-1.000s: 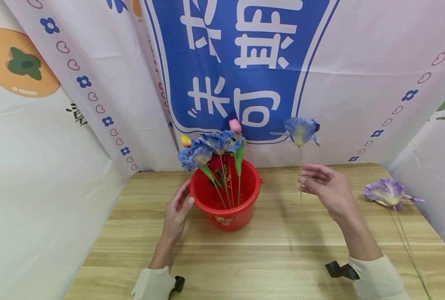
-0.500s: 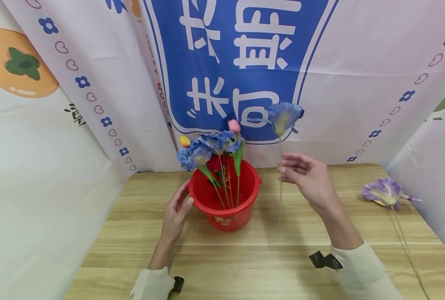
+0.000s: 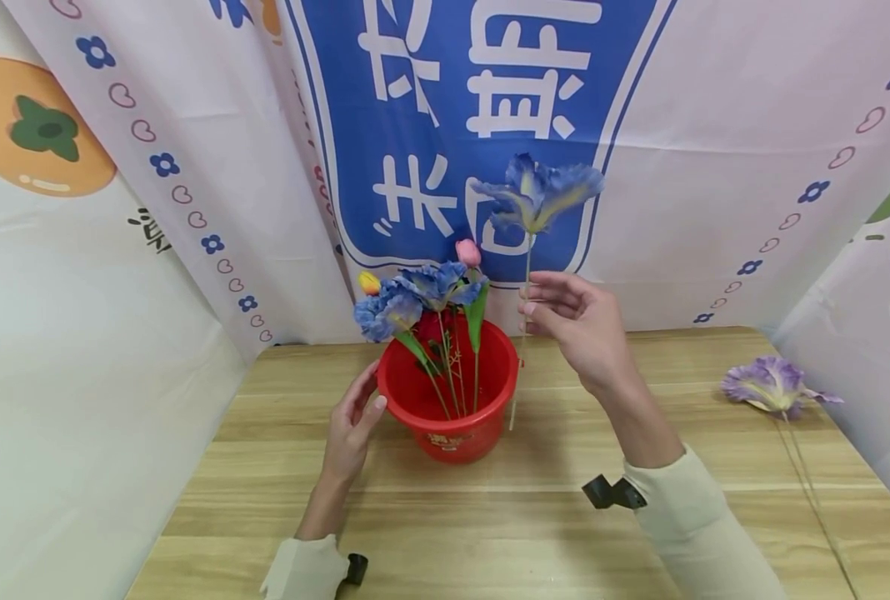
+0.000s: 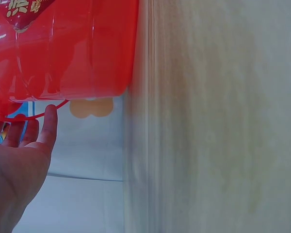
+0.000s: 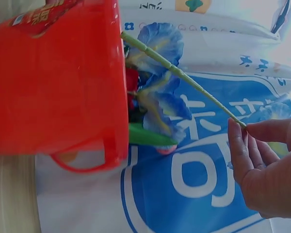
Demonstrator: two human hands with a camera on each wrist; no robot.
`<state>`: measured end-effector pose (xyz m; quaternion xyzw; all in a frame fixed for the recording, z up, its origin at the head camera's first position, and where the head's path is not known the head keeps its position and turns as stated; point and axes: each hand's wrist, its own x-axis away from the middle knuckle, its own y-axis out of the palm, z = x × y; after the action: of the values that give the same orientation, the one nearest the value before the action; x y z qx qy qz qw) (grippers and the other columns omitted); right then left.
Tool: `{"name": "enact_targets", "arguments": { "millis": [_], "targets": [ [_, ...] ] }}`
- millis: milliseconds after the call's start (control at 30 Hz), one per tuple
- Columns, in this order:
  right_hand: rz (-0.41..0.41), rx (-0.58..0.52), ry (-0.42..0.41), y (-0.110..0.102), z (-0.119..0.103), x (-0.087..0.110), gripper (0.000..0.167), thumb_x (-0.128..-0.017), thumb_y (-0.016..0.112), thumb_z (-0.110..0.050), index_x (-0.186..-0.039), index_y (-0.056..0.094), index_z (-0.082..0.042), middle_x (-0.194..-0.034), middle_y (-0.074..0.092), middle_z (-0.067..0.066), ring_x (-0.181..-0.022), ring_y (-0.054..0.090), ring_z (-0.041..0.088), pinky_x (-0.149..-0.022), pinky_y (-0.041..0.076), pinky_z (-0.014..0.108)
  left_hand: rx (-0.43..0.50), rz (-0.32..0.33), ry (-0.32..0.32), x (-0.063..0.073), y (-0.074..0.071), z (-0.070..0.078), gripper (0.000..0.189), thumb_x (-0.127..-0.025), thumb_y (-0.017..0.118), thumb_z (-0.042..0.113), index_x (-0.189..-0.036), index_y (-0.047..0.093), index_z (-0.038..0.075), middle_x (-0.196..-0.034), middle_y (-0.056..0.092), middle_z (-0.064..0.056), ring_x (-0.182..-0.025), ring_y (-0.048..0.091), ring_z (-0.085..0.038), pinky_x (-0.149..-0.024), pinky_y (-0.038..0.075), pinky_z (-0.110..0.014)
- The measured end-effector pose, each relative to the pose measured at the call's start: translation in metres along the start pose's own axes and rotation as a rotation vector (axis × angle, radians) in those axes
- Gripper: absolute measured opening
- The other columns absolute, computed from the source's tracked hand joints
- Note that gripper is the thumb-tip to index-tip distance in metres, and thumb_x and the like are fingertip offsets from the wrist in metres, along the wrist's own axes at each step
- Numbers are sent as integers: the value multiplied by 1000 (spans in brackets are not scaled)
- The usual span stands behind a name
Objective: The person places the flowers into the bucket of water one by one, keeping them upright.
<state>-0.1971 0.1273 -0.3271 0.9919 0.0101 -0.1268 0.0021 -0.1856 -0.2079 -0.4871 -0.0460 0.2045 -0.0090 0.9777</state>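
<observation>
In the head view my right hand pinches the thin stem of an artificial blue iris between thumb and fingers, its bloom up and its lower stem overlapping the red bucket's right rim. The right wrist view shows the stem's cut end close to the bucket's mouth. Inside the red bucket lean two blue irises, a pink tulip, a yellow tulip and a dark red flower. My left hand rests against the bucket's left side, fingers relaxed beside its handle.
Purple flowers with long stems lie at the right of the wooden table. A printed cloth hangs behind the table, with white cloth at both sides.
My right hand has moved left and up with the blue iris, from right of the bucket to its right rim. The bloom has turned. My left hand stays at the bucket.
</observation>
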Motion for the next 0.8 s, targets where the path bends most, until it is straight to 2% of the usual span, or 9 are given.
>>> {"name": "enact_targets", "arguments": {
  "millis": [133, 433, 533, 800],
  "targets": [
    [-9, -40, -12, 11, -1, -4, 40, -98, 73, 2, -137, 66, 2, -110, 75, 1, -96, 78, 12, -83, 68, 32, -7, -1, 2, 0, 0, 0, 55, -107, 58, 7, -161, 48, 5, -162, 53, -19, -141, 56, -7, -114, 49, -17],
    [-9, -55, -9, 24, 3, -13, 41, -99, 73, 0, -140, 65, 0, -128, 70, 28, -102, 78, 19, -86, 67, 38, -8, -17, 8, -1, -1, -3, 54, -108, 56, 8, -161, 47, 4, -162, 51, -21, -141, 56, -7, -113, 50, -17],
    [-9, -55, -17, 26, 4, -18, 41, -99, 72, 0, -139, 65, 0, -129, 70, 30, -101, 79, 17, -86, 67, 37, -8, -18, 13, -1, -1, -3, 54, -108, 56, 7, -161, 47, 5, -162, 52, -21, -141, 56, -8, -113, 50, -17],
    [-25, -92, -43, 37, 8, -31, 39, -99, 70, 4, -137, 66, 3, -128, 69, 34, -102, 79, 29, -82, 68, 33, 4, -8, 19, -1, -1, -2, 55, -107, 57, 6, -161, 48, 6, -161, 53, -20, -141, 57, -10, -113, 51, -18]
  ]
}}
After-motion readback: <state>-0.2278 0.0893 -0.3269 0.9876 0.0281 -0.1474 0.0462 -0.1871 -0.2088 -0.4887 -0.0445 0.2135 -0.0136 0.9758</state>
